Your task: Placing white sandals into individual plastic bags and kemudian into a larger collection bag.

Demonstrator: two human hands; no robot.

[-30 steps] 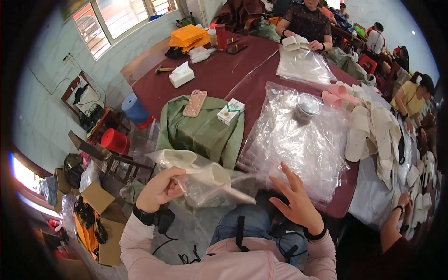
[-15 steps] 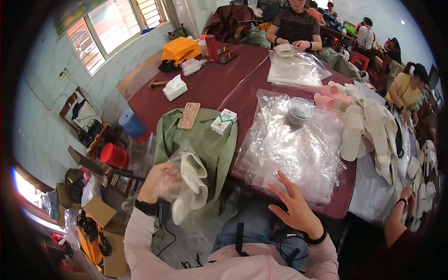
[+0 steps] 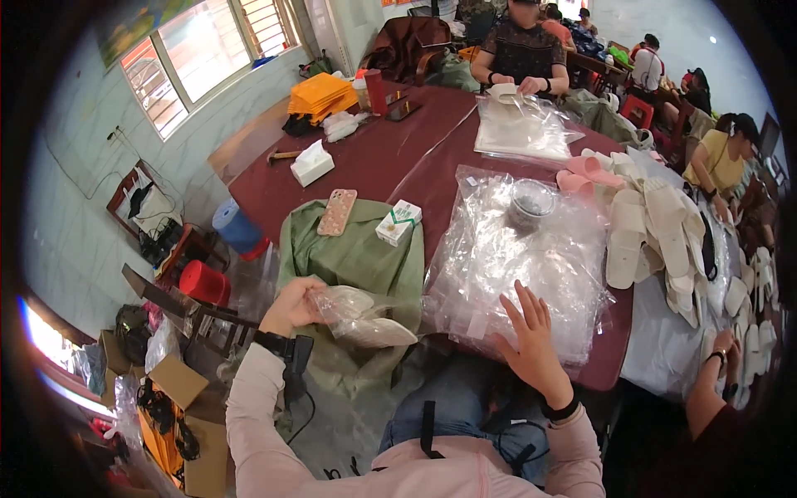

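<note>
The left hand (image 3: 295,305) is closed on one end of a clear bag (image 3: 332,319); its fingertips are partly covered by the crumpled film, so the exact finger placement cannot be told; a pair of off-white slippers (image 3: 386,333) lies inside that bag, over the near part of a green cloth (image 3: 357,245), with outlines softened by glare and folds; the right hand (image 3: 531,342) is open and holds nothing, fingers spread at the near edge of a stack of clear bags (image 3: 490,274); whether they touch the film cannot be told; a round clear container (image 3: 532,202) rests on the stack, its contents too indistinct to identify; a phone (image 3: 338,212) and a small white carton (image 3: 399,222) lie on the cloth; at right, a pile of slippers (image 3: 664,220) overlaps itself, concealing the lower pieces; below it, another person's forearm (image 3: 707,398) enters, the body being lost in the dark rim.
</note>
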